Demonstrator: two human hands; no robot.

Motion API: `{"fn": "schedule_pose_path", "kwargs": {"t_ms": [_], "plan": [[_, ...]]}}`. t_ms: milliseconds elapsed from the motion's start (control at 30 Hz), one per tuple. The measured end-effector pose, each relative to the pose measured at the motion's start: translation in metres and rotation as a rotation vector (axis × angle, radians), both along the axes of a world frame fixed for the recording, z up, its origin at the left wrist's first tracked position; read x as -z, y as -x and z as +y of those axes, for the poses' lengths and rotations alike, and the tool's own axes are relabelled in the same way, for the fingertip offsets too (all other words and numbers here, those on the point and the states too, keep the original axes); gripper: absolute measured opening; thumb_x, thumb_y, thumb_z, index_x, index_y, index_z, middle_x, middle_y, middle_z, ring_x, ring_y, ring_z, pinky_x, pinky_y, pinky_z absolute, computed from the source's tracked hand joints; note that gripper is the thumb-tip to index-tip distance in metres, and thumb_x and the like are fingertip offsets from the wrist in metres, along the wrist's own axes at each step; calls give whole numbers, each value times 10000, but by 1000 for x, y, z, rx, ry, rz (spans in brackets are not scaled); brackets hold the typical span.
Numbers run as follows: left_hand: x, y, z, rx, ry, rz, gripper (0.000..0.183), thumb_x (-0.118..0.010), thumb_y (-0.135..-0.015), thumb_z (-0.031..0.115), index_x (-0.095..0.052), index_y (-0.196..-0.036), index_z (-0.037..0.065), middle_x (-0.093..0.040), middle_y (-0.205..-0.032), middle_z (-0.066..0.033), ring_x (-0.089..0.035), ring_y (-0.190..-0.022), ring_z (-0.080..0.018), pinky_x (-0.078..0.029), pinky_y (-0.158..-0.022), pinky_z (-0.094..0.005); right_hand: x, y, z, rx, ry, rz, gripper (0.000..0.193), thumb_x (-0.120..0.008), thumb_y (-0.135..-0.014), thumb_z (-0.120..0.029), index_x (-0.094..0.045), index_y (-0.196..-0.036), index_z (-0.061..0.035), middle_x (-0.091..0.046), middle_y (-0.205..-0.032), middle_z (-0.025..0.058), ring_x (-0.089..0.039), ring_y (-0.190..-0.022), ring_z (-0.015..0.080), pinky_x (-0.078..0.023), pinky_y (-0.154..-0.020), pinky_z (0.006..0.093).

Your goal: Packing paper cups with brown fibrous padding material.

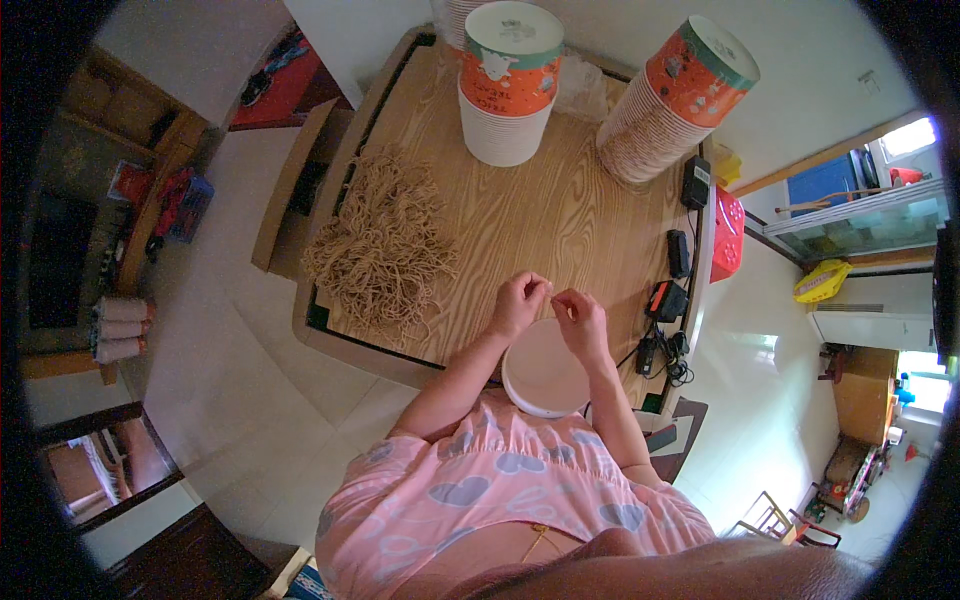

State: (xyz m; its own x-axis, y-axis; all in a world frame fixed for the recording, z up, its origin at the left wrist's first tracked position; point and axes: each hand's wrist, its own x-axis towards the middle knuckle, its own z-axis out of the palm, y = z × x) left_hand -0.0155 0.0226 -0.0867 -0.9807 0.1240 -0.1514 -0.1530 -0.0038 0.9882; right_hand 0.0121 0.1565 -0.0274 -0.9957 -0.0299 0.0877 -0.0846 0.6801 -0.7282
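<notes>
Just past the far rim of a white paper bucket [546, 370], my left hand [519, 305] and my right hand [582, 324] meet almost fingertip to fingertip. Both are closed in a pinch; whatever lies between the fingers is too small to make out. The bucket stands at the table's near edge against my body, and its pale, round inside faces me. To the left lies a loose heap of tan twisted cords [385, 245], apart from both hands.
On the wood-grain table [530, 220], a stack of buckets [508, 90] with an orange and green print stands at the back. A taller, leaning stack [665, 110] is right of it. Black adapters [665, 300] and cables line the right edge, beside a red container [727, 235].
</notes>
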Motion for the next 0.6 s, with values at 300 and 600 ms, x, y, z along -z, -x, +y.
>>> {"fn": "schedule_pose_path", "kwargs": {"t_ms": [300,600], "plan": [[2,17,0,32,113,177,108,-620,-783,113,-611,-776,6,-628,-701,-90,-591,-625,-152,-462,-571,-291,8,10,13,16,425,-431,174,-558,-855,-166,-616,-817,-6,-587,-686,29,-522,-615,89,-412,-555,232],[-2,27,-5,104,37,113,124,-613,-802,136,-634,-818,14,-648,-742,-60,-594,-662,-114,-471,-609,-262,22,29,29,7,783,-651,211,-627,-819,-233,-605,-790,-25,-570,-702,-16,-496,-626,78,-393,-558,223]]}}
